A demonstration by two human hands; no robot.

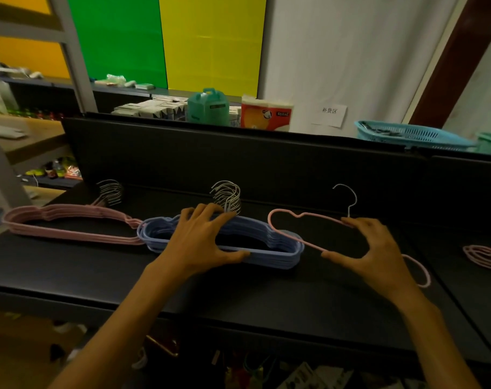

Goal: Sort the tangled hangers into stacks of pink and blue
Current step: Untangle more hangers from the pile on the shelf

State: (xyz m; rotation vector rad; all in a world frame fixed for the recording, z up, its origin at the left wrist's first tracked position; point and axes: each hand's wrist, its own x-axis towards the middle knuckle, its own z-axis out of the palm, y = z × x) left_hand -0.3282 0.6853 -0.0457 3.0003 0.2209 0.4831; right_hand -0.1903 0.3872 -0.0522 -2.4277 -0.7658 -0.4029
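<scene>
Hangers lie sorted on the black table (238, 299): a pink stack (70, 220) at the left and a blue stack (266, 248) just beside it in the middle, ends touching, metal hooks pointing at the back panel. The left hand (199, 242) rests on the blue stack, its grip spanning it, fingers on the far edge and thumb on the near bar. The right hand (376, 251) pinches a single pink hanger (292, 228) between fingers and thumb; its left end overlaps the blue stack. More pink hangers (485, 256) lie at the far right.
</scene>
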